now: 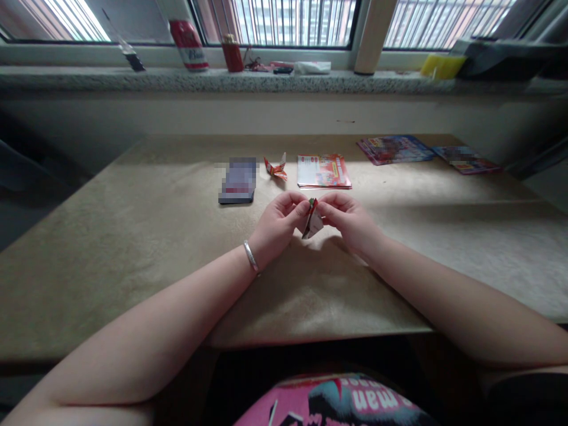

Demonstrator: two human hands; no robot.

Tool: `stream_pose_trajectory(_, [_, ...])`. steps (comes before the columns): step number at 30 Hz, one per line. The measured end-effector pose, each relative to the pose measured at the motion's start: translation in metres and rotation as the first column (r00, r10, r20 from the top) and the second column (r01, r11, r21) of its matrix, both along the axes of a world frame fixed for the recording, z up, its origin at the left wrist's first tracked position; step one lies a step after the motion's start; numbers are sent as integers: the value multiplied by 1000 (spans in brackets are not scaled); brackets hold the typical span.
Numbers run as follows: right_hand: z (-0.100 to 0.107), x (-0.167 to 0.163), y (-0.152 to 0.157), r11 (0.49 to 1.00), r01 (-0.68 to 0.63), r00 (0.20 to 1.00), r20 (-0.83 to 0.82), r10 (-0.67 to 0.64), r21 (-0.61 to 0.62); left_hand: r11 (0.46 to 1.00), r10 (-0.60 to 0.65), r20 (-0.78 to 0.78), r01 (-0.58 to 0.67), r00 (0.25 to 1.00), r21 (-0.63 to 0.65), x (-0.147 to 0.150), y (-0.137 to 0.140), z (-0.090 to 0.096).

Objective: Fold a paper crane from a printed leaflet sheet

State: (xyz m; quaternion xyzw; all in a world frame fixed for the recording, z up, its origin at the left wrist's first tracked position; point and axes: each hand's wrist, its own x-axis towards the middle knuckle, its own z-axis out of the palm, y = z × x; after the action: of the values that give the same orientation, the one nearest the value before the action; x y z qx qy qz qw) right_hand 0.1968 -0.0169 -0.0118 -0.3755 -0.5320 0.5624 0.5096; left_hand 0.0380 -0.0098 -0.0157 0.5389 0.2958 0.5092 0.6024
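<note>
Between my two hands is a small piece of folded paper (315,223), white with red and green parts, held a little above the table. My left hand (284,222) pinches its left side between thumb and fingers. On the other side my right hand (348,219) grips the paper near its top in the same way. The fingertips partly cover the folds. Just beyond my left hand stands a red and white folded paper crane (277,169). A stack of printed red and white paper sheets (323,171) lies beyond my right hand.
A blurred-out phone-like slab (238,181) lies left of the crane. Colourful printed booklets (394,149) are at the table's back right. On the stone window sill (177,81) stand a red can (189,45), a red lighter-like container (232,54) and a yellow object (442,66).
</note>
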Motion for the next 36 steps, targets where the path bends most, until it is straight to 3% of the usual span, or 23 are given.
stream_pose_trajectory(17, [1, -5, -1, 994, -31, 1000, 1, 31, 105, 998, -56, -61, 57, 997, 14, 1, -1, 2])
stream_pose_trajectory(29, [-7, 0, 4, 996, 35, 999, 9, -36, 81, 996, -71, -147, 79, 987, 47, -1, 5, -9])
stream_pose_trajectory(36, [-14, 0, 8, 995, -88, 996, 39, 86, 43, 999, 42, -85, -41, 995, 14, -2, 5, -6])
